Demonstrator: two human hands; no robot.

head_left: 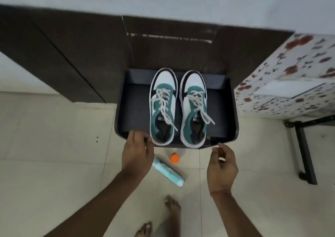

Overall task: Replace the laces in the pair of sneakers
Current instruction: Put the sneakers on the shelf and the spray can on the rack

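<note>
- Two sneakers (178, 108) sit fully laced in dark drawer (233, 110); replacement not begun.
- Left hand (136, 150) touches drawer's front edge, grip unclear; right hand (222, 166) loosely curled, holding nothing.

This is a home, by the look of it a bedroom or hallway corner. Cream floor tiles (54, 146) run up to a dark wood-grain cabinet (72, 55) with a pulled-out black drawer (233, 110). A flower-printed sheet (290, 77) covers a bed on a black metal leg (304, 155), and bare feet (173, 211) stand on the tiles.
</note>
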